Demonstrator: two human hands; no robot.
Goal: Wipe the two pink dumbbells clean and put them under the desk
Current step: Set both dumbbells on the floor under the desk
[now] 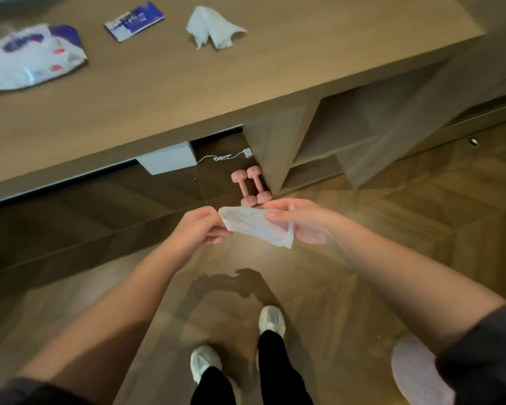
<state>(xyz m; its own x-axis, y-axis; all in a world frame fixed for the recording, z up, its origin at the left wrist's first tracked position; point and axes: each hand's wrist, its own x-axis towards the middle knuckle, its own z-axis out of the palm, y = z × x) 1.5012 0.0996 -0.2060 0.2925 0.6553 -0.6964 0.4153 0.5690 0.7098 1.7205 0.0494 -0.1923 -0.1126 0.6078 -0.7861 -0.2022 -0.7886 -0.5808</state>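
Observation:
Two pink dumbbells (250, 187) lie side by side on the wooden floor under the desk (187, 92), close to its right support panel. In front of them, at about waist height, I hold a white wet wipe (256, 225) stretched between both hands. My left hand (200, 226) pinches its left corner. My right hand (300, 220) grips its right side, with the wipe draped over the palm. Neither hand touches the dumbbells.
On the desk top lie a pack of wet wipes (34, 58), a blue and white packet (134, 21) and a crumpled used wipe (212, 29). A white charger and cable (227, 156) lie under the desk behind the dumbbells. Open shelves (348, 135) stand to the right. My feet (237, 346) are below.

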